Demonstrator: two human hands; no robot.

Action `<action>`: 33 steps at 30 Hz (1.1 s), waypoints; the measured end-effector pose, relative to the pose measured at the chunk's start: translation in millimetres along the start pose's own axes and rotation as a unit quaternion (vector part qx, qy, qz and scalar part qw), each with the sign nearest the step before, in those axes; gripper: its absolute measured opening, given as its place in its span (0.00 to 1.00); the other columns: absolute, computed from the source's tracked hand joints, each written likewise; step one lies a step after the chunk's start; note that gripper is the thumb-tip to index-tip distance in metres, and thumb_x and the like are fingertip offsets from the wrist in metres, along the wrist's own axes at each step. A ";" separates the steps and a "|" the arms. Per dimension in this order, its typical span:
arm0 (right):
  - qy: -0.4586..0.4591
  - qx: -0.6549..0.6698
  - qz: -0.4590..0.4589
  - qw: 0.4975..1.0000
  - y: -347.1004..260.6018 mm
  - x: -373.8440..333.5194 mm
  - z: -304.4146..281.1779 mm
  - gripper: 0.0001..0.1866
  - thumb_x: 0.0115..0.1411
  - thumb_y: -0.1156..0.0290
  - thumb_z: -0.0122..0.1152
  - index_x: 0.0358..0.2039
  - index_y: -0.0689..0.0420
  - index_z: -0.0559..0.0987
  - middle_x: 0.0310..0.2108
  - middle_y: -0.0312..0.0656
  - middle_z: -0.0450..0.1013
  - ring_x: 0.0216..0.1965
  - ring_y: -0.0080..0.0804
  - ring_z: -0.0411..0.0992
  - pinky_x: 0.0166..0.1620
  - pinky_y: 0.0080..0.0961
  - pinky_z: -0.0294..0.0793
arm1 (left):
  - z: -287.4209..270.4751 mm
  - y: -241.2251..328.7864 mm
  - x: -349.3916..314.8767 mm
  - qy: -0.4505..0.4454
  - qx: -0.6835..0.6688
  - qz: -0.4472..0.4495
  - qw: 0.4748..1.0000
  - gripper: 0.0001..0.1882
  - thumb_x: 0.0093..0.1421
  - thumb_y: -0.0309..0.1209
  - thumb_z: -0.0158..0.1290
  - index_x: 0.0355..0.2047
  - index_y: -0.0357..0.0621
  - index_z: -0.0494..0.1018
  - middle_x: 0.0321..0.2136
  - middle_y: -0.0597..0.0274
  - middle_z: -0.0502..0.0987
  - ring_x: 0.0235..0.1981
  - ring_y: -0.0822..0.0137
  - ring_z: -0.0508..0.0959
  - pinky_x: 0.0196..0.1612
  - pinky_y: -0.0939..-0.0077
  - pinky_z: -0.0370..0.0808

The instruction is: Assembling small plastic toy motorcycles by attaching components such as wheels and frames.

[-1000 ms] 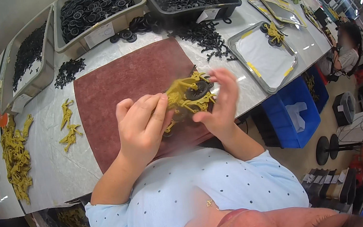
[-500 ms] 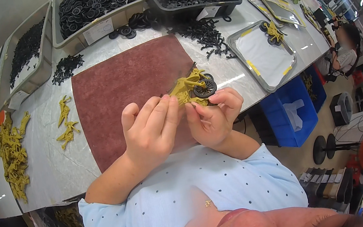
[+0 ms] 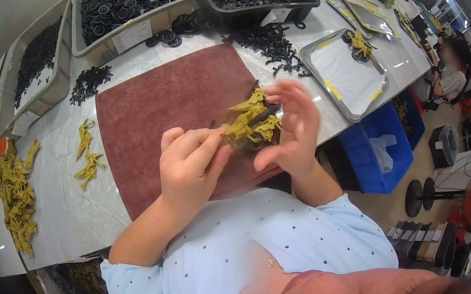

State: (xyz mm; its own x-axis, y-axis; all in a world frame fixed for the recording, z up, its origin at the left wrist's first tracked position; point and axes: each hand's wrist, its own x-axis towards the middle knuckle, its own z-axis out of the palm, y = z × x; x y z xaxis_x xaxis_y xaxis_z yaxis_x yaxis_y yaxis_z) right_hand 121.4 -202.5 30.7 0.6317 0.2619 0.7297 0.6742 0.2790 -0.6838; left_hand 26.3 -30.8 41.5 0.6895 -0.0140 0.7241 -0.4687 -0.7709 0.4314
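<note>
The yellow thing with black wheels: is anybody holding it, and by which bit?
The left hand holds the yellow thing by its left end. The right hand is open beside the opposite end; whether it touches cannot be told.

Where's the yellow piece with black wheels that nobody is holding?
In the head view, the yellow piece lies at the far right corner of the white-lined tray, beyond the right hand.

Cloth [image 3: 166,109] lies on table [image 3: 64,209] before the person [image 3: 233,242]. Held toy [image 3: 243,125]: above the cloth, between left hand [image 3: 189,160] and right hand [image 3: 296,139]. Left: two loose frames [image 3: 88,170], then a frame pile [image 3: 19,204]. Behind, left to right: parts bin [image 3: 40,109], wheel bin [image 3: 105,52], second parts bin [image 3: 302,9]. Right: tray [image 3: 320,83], another toy [image 3: 361,46] in it.
</note>
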 end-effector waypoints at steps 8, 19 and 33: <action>-0.168 -0.031 0.042 0.984 5.0 -10.8 -2.4 0.25 0.46 0.65 0.72 0.43 0.62 0.74 0.41 0.46 0.75 0.44 0.37 0.73 0.48 0.28 0.71 | 0.7 -0.6 -1.6 -0.005 -0.105 -0.057 0.993 0.18 0.42 0.26 0.65 0.36 0.41 0.78 0.30 0.63 0.79 0.30 0.68 0.77 0.37 0.73 0.65; -0.121 0.026 0.031 0.992 1.8 -21.6 14.4 0.21 0.47 0.71 0.71 0.41 0.59 0.73 0.39 0.45 0.75 0.41 0.37 0.73 0.45 0.31 0.71 | -8.1 8.1 0.7 0.015 -0.043 0.051 0.998 0.17 0.40 0.25 0.66 0.34 0.38 0.78 0.26 0.63 0.78 0.28 0.69 0.78 0.31 0.75 0.60; -0.174 -0.088 -0.226 0.954 31.2 8.2 -5.9 0.12 0.47 0.73 0.70 0.34 0.51 0.80 0.40 0.35 0.78 0.52 0.41 0.65 0.47 0.37 0.72 | -9.8 -22.7 -5.3 -0.042 -0.531 -0.290 0.795 0.45 0.52 0.52 0.60 0.62 0.38 0.55 0.59 0.55 0.58 0.53 0.61 0.70 0.53 0.63 0.70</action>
State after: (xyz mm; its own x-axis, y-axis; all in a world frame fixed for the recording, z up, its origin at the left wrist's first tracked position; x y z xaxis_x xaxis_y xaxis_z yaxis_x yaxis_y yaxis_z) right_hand 149.8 -197.1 15.3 0.1165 0.4506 0.8851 0.9210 0.2845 -0.2660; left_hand 27.9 -7.0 33.2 0.9734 0.0703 0.2180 -0.2290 0.3086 0.9232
